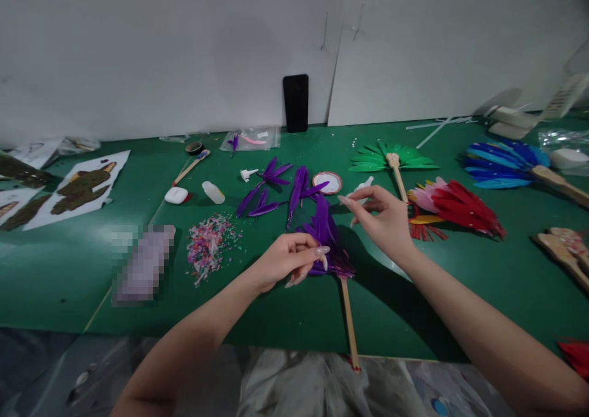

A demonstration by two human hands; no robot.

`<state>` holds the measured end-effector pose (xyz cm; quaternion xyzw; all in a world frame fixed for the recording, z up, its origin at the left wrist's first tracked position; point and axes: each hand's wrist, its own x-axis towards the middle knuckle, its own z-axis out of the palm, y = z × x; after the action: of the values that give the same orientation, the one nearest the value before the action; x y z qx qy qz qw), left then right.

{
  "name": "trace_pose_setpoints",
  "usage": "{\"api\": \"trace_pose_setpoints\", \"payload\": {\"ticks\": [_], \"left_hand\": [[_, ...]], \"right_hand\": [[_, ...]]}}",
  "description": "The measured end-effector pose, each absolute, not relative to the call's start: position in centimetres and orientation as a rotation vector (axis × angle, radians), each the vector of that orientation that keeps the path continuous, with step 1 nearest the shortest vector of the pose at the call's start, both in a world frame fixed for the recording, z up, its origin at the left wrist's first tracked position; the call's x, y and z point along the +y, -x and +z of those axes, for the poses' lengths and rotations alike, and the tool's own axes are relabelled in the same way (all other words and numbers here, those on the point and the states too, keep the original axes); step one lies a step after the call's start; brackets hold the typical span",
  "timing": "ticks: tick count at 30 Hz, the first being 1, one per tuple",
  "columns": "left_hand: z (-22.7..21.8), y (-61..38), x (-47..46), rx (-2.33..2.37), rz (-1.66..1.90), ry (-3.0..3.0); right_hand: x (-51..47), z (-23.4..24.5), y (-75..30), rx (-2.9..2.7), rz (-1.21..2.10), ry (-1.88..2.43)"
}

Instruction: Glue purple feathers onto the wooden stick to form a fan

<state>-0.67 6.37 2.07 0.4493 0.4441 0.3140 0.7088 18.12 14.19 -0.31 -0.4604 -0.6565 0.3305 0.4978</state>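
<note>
A half-made purple feather fan (pixel 326 239) on a thin wooden stick (pixel 350 319) lies on the green table (pixel 285 319) in front of me. My left hand (pixel 288 260) pinches the purple feathers at the fan's base, fingers curled onto them. My right hand (pixel 384 218) hovers just right of the fan, fingers spread, holding nothing. Loose purple feathers (pixel 276 190) lie beyond the fan, beside a small round dish (pixel 327 182).
Finished fans lie at the right: green (pixel 391 157), red and pink (pixel 453 203), blue (pixel 501 162). A heap of coloured bits (pixel 209 245), a small bottle (pixel 213 192), a white case (pixel 176 195) and a black phone (pixel 295 103) against the wall are also here.
</note>
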Motion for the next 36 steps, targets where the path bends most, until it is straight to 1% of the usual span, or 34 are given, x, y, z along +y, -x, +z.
{"api": "trace_pose_setpoints", "payload": {"ticks": [3, 8, 9, 14, 19, 22, 26, 32, 34, 36], "left_hand": [[2.0, 0.7, 6.4, 1.014, 0.714, -1.015], [1.5, 0.2, 6.4, 1.115, 0.726, -1.089], [1.4, 0.0, 6.3, 1.13, 0.718, -1.115], [1.8, -0.4, 6.3, 1.171, 0.66, -1.266], [3.6, 0.2, 7.8, 1.325, 0.832, -1.407], [4.2, -0.4, 9.3, 1.317, 0.819, -1.606], [3.8, -2.1, 11.5, 1.309, 0.707, -1.857], [2.2, -2.8, 13.6, 1.37, 0.802, -1.822], [1.8, -2.5, 13.9, 1.425, 0.809, -1.83], [1.3, -2.3, 14.1, 1.455, 0.799, -1.871]], "right_hand": [[14.4, -0.2, -18.4, -1.663, 0.873, 1.121], [13.1, 0.7, -17.4, -1.827, 1.338, 0.897], [12.7, 1.0, -17.0, -1.854, 1.373, 0.857], [11.8, 2.4, -17.0, -1.898, 1.331, 0.935], [12.2, 3.0, -19.6, -1.928, 1.405, 1.033], [11.8, 2.3, -20.1, -2.058, 1.386, 1.059], [11.4, 1.4, -19.9, -2.099, 1.322, 1.059], [11.2, 0.7, -21.5, -1.886, 1.354, 1.215], [10.5, 0.3, -22.2, -1.881, 1.231, 1.28], [9.3, -0.2, -22.6, -1.92, 0.985, 1.349]]}}
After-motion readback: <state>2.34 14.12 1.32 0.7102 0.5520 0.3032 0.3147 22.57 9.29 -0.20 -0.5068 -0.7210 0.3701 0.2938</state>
